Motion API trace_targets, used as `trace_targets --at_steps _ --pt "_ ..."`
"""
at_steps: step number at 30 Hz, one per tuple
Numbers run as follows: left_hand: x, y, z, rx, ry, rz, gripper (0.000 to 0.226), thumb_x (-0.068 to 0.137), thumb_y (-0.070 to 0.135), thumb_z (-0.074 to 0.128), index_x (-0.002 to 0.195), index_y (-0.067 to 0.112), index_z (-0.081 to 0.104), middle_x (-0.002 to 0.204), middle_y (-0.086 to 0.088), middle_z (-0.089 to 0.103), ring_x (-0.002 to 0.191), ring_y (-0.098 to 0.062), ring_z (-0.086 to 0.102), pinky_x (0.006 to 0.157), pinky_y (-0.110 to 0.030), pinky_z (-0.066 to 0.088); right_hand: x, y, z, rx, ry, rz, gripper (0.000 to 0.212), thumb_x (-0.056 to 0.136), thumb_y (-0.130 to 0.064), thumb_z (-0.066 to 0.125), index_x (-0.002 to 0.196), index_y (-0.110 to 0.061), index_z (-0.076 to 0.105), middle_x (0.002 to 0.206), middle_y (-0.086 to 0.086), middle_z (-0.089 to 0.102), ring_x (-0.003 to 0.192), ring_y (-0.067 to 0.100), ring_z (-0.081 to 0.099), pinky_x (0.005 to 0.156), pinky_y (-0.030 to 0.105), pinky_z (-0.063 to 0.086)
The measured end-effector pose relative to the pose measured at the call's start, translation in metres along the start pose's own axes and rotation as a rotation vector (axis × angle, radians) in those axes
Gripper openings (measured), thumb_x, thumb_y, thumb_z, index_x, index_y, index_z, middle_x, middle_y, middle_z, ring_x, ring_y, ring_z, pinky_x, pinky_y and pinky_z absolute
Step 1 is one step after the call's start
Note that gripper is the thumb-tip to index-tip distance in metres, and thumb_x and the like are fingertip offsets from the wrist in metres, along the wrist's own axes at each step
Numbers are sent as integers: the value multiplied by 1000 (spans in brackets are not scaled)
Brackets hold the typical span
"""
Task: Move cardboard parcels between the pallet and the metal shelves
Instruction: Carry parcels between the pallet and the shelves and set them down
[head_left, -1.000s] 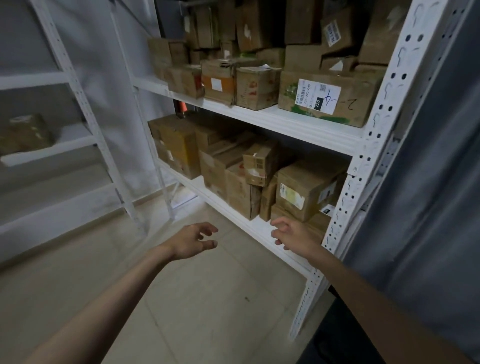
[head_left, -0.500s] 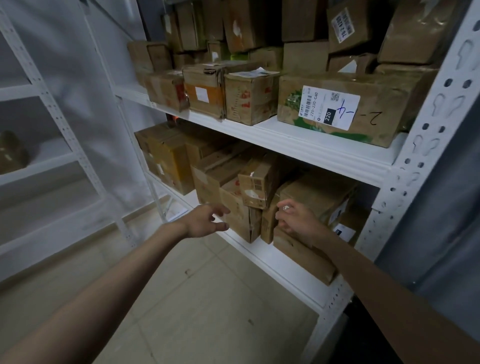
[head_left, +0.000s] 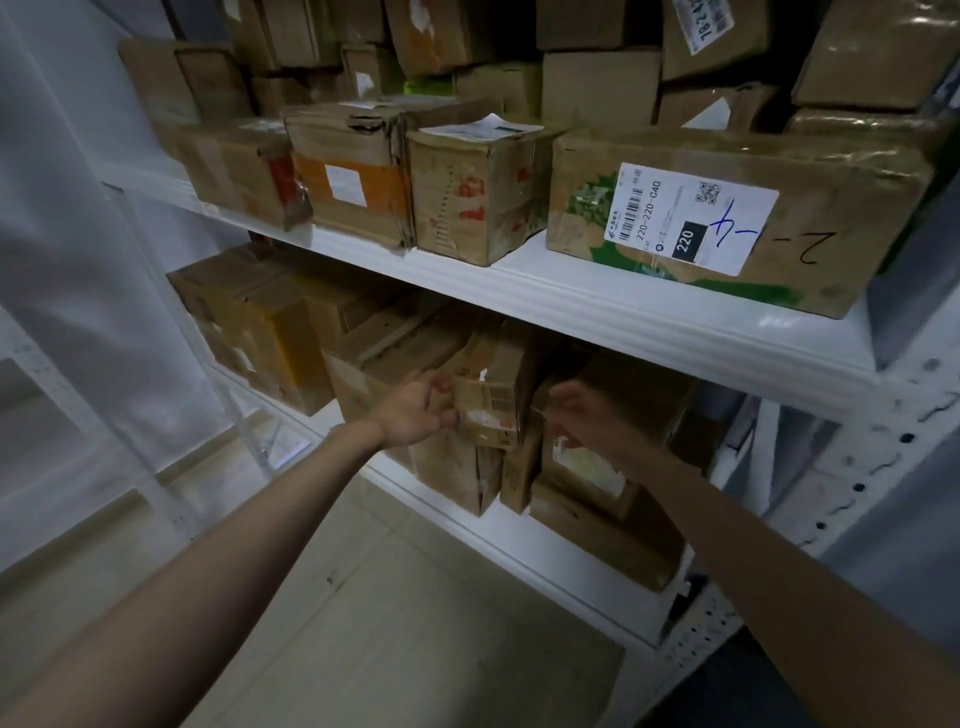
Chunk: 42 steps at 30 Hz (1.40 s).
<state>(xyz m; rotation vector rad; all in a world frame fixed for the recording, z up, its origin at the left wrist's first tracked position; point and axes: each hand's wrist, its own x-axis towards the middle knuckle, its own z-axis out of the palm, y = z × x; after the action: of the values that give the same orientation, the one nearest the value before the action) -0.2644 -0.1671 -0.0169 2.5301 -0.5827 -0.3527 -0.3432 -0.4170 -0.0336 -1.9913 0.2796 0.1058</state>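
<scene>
Basically, left hand (head_left: 415, 413) w/ loosely spread fingers touches small box (head_left: 491, 400); right hand (head_left: 576, 413) relaxed beside it, grasping nothing. Risk: box tilted on stack, could tip off shelf (head_left: 519, 540) if yanked.

Small parcel (head_left: 491, 400) atop lower-shelf boxes, btwn left hand (head_left: 415, 410) & right hand (head_left: 582, 410).

two hands (head_left: 415, 410), two loaded shelves (head_left: 597, 306), many cardboard parcels (head_left: 488, 395)
</scene>
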Motion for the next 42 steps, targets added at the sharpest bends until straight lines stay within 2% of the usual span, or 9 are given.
trace_targets --at_steps 9,13,17,20,24,30,34,39,42 --pt "96 -25 -20 -205 -95 5 52 100 53 49 142 23 53 134 -2 60 120 -22 57 92 -27 41 80 -10 43 139 149 167 54 97 -37 63 145 -21 42 108 -10 57 95 12 61 68 25 50" --pt "125 -33 -11 -340 -173 -21 54 98 58 46 146 33 46 149 2 49 133 -21 49 113 -35 36 95 -9 57 108 219 216 71 94 -55 59 152 -23 33 147 1 48 126 21 54 102 43 50" --pt "139 -39 11 -545 -193 -141 57 91 63 57 139 33 51 123 9 63 106 -14 63 99 -31 48 100 -7 65 169 227 254 85 91 -60 61 159 -24 23 156 0 42 136 24 48 112 47 43" --pt "138 -42 32 -637 -271 -190 57 84 68 62 130 36 50 110 7 69 97 -16 69 88 -37 59 101 -7 73 228 225 249 81 91 -57 63 157 -28 26 151 0 48 130 22 54 109 43 47" --pt "132 -43 39 -692 -247 -184 78 63 77 62 128 36 51 106 12 63 102 -19 67 92 -44 58 93 -9 80 196 247 167 61 93 -44 66 147 -32 38 127 -6 61 98 2 62 83 20 52" --pt "110 -39 34 -701 -142 -102 71 60 75 62 123 44 48 99 24 56 102 -13 63 98 -42 53 74 -13 84 215 256 92 68 94 -38 67 151 -28 33 130 -5 60 112 13 61 99 30 51" --pt "86 -30 33 -601 -46 -12 70 80 77 47 136 35 48 128 7 59 120 -20 56 106 -43 44 56 -18 83 260 283 72 72 84 -47 76 144 -31 38 121 -11 62 107 10 65 92 31 56" --pt "49 -9 34 -486 26 48 86 78 81 29 145 30 46 150 -7 43 142 -29 32 113 -51 34 20 -19 77 386 251 72 52 62 -70 82 99 -52 51 89 -27 70 82 -3 71 64 16 58" --pt "22 3 42 -482 67 66 77 76 78 33 134 31 53 145 -6 40 140 -25 32 109 -41 36 -9 -10 71 417 206 45 65 59 -73 83 112 -42 62 92 -25 75 83 -2 73 65 17 59"
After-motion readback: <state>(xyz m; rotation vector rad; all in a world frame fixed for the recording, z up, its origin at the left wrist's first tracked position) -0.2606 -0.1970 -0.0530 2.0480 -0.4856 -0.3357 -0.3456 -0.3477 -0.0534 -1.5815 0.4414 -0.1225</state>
